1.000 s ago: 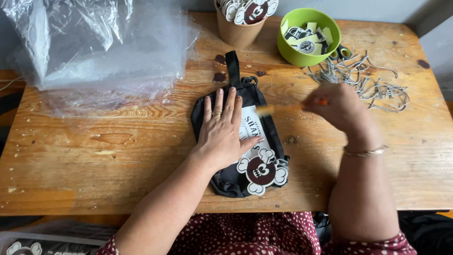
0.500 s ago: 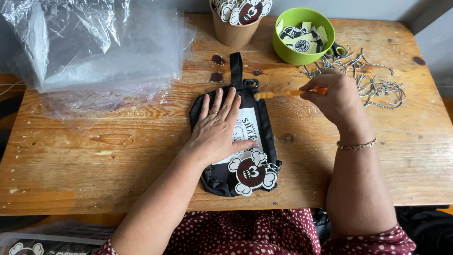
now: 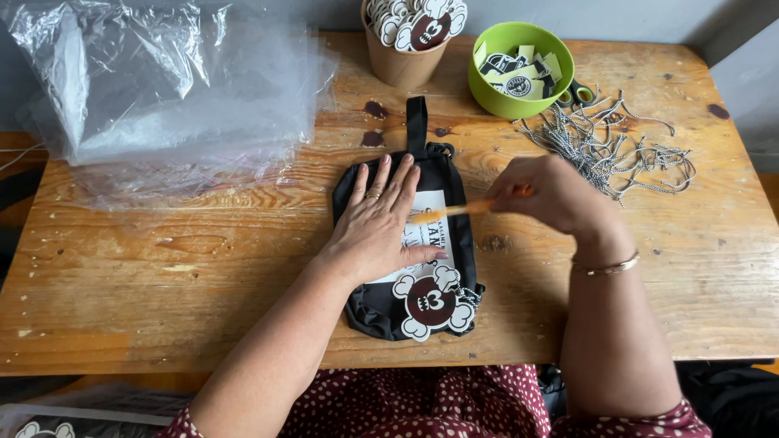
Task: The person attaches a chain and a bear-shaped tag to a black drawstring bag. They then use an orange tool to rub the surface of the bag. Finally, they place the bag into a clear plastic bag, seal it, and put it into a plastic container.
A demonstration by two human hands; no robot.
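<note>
Left hand flat on black pouch with white label, right hand pinching orange stick.

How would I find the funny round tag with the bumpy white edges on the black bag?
Look at the wooden table, then at the black pouch lying flat in its middle under the left hand. At the pouch's near end sits the tag: a dark red circle ringed by white lobes. Others like it stand in the paper cup; only this one lies on the pouch.
</note>
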